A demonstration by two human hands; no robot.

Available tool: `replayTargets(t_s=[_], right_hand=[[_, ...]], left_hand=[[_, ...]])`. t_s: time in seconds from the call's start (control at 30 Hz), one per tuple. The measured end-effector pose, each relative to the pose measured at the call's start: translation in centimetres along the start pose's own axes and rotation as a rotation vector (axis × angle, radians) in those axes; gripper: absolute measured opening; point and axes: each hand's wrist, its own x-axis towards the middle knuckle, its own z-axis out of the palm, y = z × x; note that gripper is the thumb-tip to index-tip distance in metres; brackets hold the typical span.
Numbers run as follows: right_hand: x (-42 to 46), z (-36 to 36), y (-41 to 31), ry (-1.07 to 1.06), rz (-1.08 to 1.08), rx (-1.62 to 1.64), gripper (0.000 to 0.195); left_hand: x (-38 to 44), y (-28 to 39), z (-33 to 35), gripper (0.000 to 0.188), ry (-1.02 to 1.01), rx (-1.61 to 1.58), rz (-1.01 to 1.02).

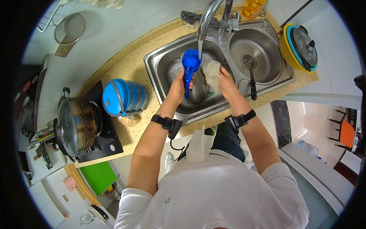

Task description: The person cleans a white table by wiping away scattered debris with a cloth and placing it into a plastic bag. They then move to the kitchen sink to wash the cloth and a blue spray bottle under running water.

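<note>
Over the left basin of the steel double sink, my left hand grips the handle of a blue plastic scoop or ladle. Water runs from the chrome faucet beside and onto the scoop's right edge. My right hand holds a pale, wet cloth to the right of the scoop, apart from it. A utensil with a black handle lies from the right basin's drain across the sink's front rim.
Left of the sink stand a blue stacked lunch box and a large lidded pot on a black cooktop. Nested bowls under a glass lid are at the right. Behind the faucet sits a grey scrubbing cloth on a wire rack.
</note>
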Motion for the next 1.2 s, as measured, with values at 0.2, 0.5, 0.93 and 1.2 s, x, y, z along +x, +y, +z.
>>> replayTargets(t_s=[0.2, 0.5, 0.93, 1.2], right_hand=[[0.1, 4.8, 3.0, 0.122, -0.222, -0.229, 0.033], [1.1, 2.3, 1.6, 0.246, -0.034, 0.062, 0.033], [2.1, 2.4, -1.8, 0.15, 0.037, -0.088, 0.048], [4.3, 0.1, -1.6, 0.067, 0.086, -0.119, 0.056]], left_hand=[[0.1, -0.8, 3.9, 0.036, 0.096, -0.019, 0.1], [-1.2, -1.6, 1.7, 0.04, 0.025, -0.047, 0.0], [-2.0, -1.8, -0.3, 0.044, -0.019, 0.083, 0.023], [-1.8, -1.9, -0.7, 0.026, 0.011, 0.098, 0.102]])
